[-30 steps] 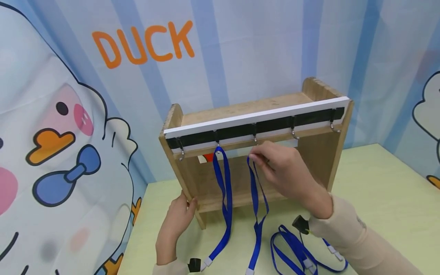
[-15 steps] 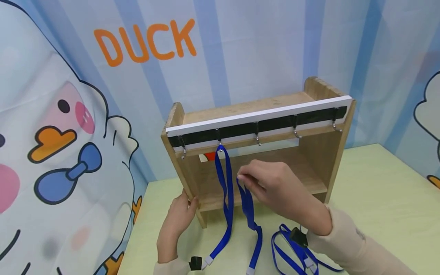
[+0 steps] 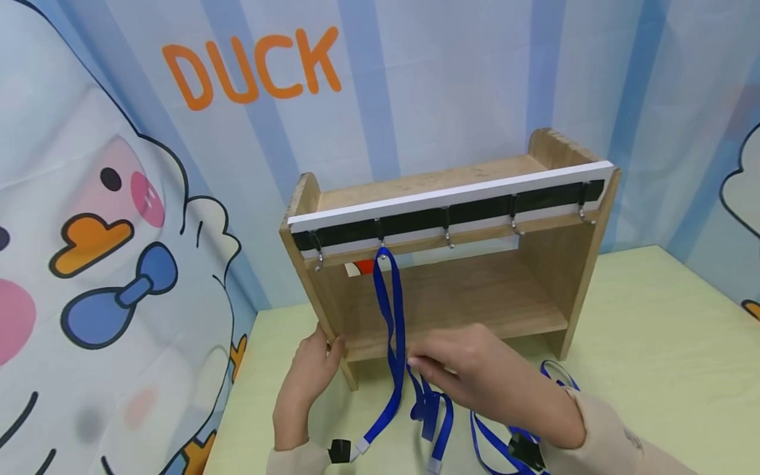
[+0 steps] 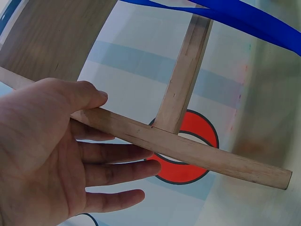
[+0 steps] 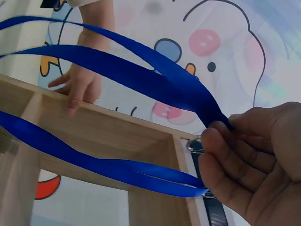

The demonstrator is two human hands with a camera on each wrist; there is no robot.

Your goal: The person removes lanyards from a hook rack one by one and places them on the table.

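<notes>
My right hand (image 3: 481, 373) pinches the top of a blue lanyard (image 3: 431, 402) between thumb and forefinger, low in front of the small wooden shelf (image 3: 463, 297). In the right wrist view the strap of this lanyard (image 5: 127, 75) trails away from the fingertips. A second blue lanyard (image 3: 396, 330) hangs in a loop from the second hook (image 3: 380, 237) from the left. My left hand (image 3: 305, 373) holds the shelf's left side low down; in the left wrist view the thumb (image 4: 89, 94) lies on one side of the wooden edge (image 4: 131, 127) and the fingers behind it.
More blue lanyard strap (image 3: 495, 445) lies on the pale table (image 3: 671, 369), partly hidden by the right arm. Along the shelf's top front runs a white and black rail (image 3: 481, 210) with several metal hooks. A duck-printed curtain (image 3: 451, 79) stands behind.
My right hand has come down from just under the middle hook to near table height, taking the pinched lanyard with it. The left hand has kept its place on the shelf's side.
</notes>
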